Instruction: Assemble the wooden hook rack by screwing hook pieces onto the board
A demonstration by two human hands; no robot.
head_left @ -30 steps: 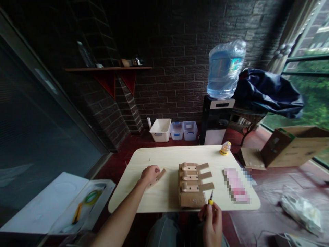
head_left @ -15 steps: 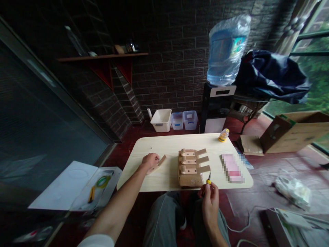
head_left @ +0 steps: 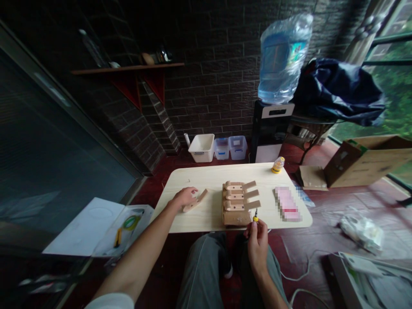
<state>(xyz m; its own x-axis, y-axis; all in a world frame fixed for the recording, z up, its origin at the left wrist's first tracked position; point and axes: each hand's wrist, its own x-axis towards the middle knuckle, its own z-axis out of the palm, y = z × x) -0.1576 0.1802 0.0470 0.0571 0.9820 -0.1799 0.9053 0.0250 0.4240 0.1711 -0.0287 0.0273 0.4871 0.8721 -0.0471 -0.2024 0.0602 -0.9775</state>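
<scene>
My left hand point(head_left: 186, 196) is over the table's left half with its fingers stretched out and nothing in them. Just beside it lies a loose wooden piece point(head_left: 193, 206) with dark spots and a slanted flat end. In my right hand point(head_left: 258, 240), near the table's front edge, a screwdriver point(head_left: 255, 218) with a yellow collar points upward. Between the hands stands a cardboard box point(head_left: 236, 220), bearing three similar wooden pieces point(head_left: 234, 195) in a row. A small thin thing, perhaps a screw point(head_left: 189, 180), lies beyond my left hand.
The pale table point(head_left: 206, 171) also carries a yellow-based clear container point(head_left: 277, 165) and a blurred pink object point(head_left: 287, 204). Plastic bins point(head_left: 201, 148) and a water dispenser point(head_left: 272, 128) stand behind it. To the left is an open white case point(head_left: 93, 223); a large carton point(head_left: 363, 161) sits right.
My left hand has come off the loose wooden piece, moving slightly left with its fingers opening out. My right hand still grips the screwdriver. The whole view has shifted slightly.
</scene>
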